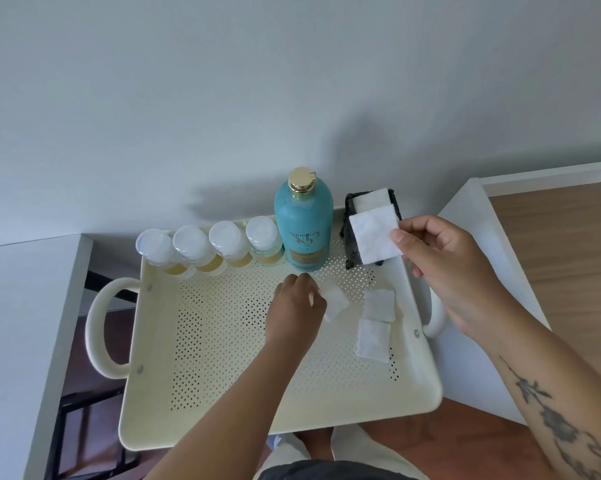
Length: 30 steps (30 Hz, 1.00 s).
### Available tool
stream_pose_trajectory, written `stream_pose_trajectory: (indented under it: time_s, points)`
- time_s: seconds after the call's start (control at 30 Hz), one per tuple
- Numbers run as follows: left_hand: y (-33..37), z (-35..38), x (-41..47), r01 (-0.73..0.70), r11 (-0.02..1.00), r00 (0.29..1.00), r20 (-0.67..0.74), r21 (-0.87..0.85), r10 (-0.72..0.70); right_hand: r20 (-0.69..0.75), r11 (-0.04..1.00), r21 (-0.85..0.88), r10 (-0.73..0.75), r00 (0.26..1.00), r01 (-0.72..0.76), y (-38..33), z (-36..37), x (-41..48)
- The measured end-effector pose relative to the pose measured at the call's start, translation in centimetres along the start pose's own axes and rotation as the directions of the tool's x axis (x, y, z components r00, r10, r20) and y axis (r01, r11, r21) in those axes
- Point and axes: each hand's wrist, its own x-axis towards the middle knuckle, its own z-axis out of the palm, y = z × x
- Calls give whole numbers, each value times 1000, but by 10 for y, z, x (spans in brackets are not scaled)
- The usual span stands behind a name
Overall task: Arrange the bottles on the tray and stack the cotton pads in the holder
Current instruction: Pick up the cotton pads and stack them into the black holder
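Observation:
A cream perforated tray (243, 403) carries several small clear bottles (209, 249) with yellow liquid in a row along its far edge. Next to them stands a tall turquoise bottle (304, 223) with a gold cap. A dark holder (349, 233) at the far right corner has a white cotton pad (370, 199) inside. My right hand (444, 268) pinches a square cotton pad (375, 237) in front of the holder. My left hand (297, 306) touches a pad (337, 301) lying on the tray. Two more pads (378, 304) (373, 339) lie to its right.
The tray has looped handles on the left (99, 327) and right (434, 323). White surfaces flank it on both sides (22, 341) (472, 244), with a grey wall (292, 98) behind and wooden floor (569, 258) at the right. My legs show below the tray's near edge.

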Motion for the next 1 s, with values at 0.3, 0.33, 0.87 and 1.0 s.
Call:
stream_pose_trajectory:
  time_s: [0.3, 0.33, 0.87, 1.0]
  points:
    - [16, -44, -12, 20, 914, 996, -76, -405, -55, -162, 988, -149, -54, 985, 29, -5, 6, 17]
    - [18, -49, -13, 27, 897, 995, -76, -441, -67, -174, 987, -158, -53, 983, 25, -5, 7, 20]
    - [29, -88, -15, 74, 803, 990, -56, -592, -133, -86, 621, -718, -526, 846, 313, -7, 19, 28]
    - [31, -90, -14, 76, 788, 990, -49, -611, -133, 125, 394, -830, -559, 820, 395, 1, 19, 15]
